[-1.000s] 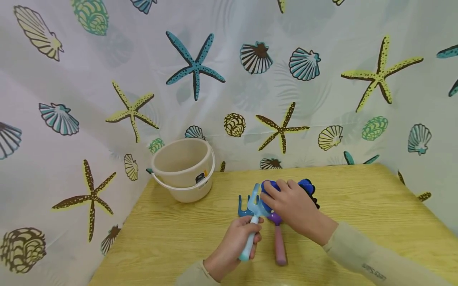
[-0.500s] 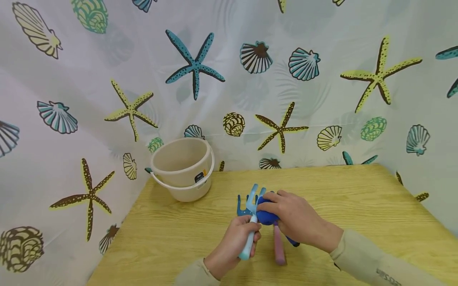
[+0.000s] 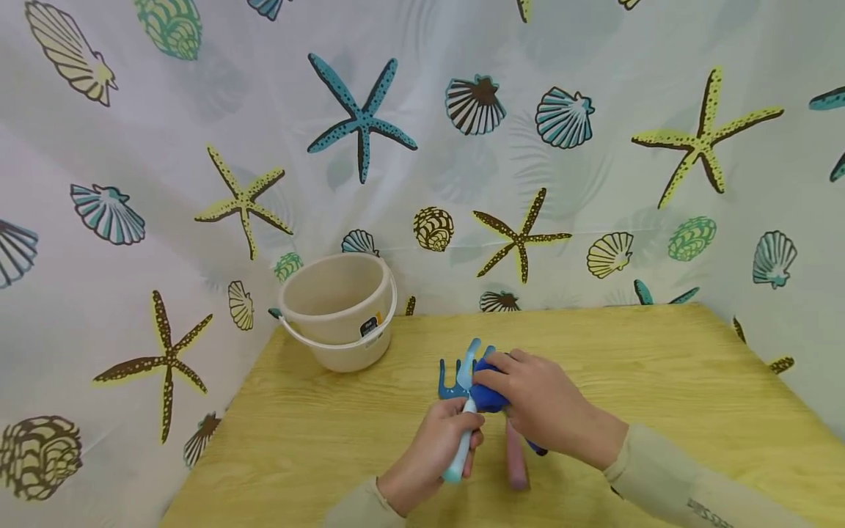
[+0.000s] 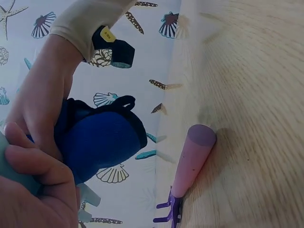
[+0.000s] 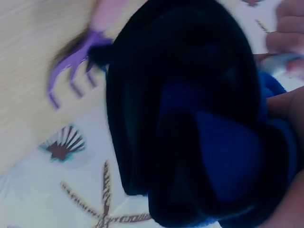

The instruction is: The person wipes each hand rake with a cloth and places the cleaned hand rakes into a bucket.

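Observation:
My left hand (image 3: 436,444) grips the pale blue handle of a small hand fork (image 3: 458,458), its light blue prongs pointing up and away. Against the fork, near where prongs and handle meet, my right hand (image 3: 551,403) holds a bunched blue cloth (image 3: 487,398) with black edging. In the left wrist view a black loop shows on the cloth (image 4: 104,137). Beneath the hands lies a hand rake with a pink handle (image 3: 517,458); its purple tines (image 5: 71,66) appear in the right wrist view. Behind the held fork lies a darker blue pronged tool (image 3: 449,390), partly covered.
A cream bucket (image 3: 330,330) with a white handle stands at the table's back left. The wood-grain table (image 3: 297,455) is enclosed by a white curtain (image 3: 422,169) printed with starfish and shells.
My right hand has brought the blue cloth down and toward me, and now holds it closer against the fork. The left hand keeps its grip, nearly still.

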The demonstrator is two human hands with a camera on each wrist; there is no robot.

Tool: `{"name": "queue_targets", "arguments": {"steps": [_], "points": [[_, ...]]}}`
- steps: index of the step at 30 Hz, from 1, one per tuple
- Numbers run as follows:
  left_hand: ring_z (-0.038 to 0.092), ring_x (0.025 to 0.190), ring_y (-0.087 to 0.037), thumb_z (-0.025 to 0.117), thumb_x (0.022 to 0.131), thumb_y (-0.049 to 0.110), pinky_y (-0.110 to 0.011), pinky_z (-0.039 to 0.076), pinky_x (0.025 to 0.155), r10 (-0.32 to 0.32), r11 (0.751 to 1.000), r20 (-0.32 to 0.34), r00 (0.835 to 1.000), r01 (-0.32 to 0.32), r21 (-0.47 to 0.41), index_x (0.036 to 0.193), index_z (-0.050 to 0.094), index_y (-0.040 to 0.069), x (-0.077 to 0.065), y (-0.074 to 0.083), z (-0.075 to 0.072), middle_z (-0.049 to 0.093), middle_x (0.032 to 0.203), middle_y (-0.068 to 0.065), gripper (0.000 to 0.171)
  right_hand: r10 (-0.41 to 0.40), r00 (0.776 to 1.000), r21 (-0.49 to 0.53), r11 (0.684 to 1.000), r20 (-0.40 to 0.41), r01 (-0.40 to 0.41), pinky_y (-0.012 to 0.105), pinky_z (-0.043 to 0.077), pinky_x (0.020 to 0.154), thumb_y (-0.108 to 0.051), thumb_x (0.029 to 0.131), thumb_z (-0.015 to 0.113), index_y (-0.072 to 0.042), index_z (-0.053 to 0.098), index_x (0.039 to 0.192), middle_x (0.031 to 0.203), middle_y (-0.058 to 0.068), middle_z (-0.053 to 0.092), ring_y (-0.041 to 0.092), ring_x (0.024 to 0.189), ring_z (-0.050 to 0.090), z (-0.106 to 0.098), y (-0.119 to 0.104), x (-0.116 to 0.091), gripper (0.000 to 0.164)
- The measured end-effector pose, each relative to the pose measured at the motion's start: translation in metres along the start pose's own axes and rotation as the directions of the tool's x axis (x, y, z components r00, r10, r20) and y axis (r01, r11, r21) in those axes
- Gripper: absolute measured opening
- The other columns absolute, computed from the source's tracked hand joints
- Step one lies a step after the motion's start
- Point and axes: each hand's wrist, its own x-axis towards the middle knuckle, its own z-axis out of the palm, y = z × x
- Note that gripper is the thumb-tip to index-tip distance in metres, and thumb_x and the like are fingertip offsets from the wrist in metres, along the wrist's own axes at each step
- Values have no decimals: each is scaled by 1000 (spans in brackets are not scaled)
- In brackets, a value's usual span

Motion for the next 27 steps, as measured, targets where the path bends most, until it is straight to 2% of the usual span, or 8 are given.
{"name": "queue_targets", "arguments": {"steps": [4,8,11,13,19,21,24,27], "points": [[40,37,-7,55,94,9,-18,39,35,12,1000,-2,1000,-12,11,118,57,-5,1,3,2,50,67,0,27,-48,998,-20,999,-52,47,38,60,72,2,71,77,-18,71,112,116,5,66,24,94,64,-2,-5,7,46],[40,37,-7,57,94,9,-18,39,35,-10,1000,8,1000,10,6,111,58,-4,-1,3,8,51,66,0,22,-87,993,-155,985,-82,73,36,55,68,-4,73,83,-14,71,107,114,8,66,26,87,59,8,-1,10,37],[40,36,-7,56,95,10,-19,38,35,-33,999,26,999,33,-6,110,59,-4,-4,1,11,51,66,-1,20,-109,992,-269,959,-65,87,36,53,68,-14,74,89,-11,71,105,114,10,64,28,86,59,14,2,9,36],[40,36,-7,55,96,9,-19,38,35,-39,999,33,999,39,-9,110,59,-4,-4,0,12,51,66,-1,20,-114,992,-292,952,-50,95,36,54,68,-16,74,90,-11,71,105,113,10,64,28,86,59,15,3,8,37],[41,37,-6,55,95,8,-18,39,36,-43,999,38,998,44,-14,118,58,-6,-1,-4,7,51,66,0,28,-88,996,-99,991,-8,87,37,60,71,-4,70,86,-16,73,108,114,10,66,26,90,63,5,-3,4,42],[41,37,-6,55,94,8,-18,40,36,-36,999,40,999,37,-13,122,57,-7,0,-5,4,52,66,0,32,-69,997,-31,997,29,70,39,61,72,-8,73,84,-16,71,113,117,12,65,27,96,65,0,-5,3,43],[41,38,-6,56,93,8,-17,40,36,-35,999,50,998,36,-18,127,55,-8,0,-5,1,52,67,0,37,-34,994,59,998,105,28,42,61,75,-22,83,79,-17,68,125,122,16,64,30,104,67,-4,-2,3,44],[41,38,-6,56,94,7,-17,40,37,-38,999,58,998,40,-22,128,54,-8,0,-4,1,52,68,-1,37,-32,989,88,996,145,20,43,61,75,-29,89,76,-17,64,133,122,18,64,31,106,68,-5,3,3,47]]}}
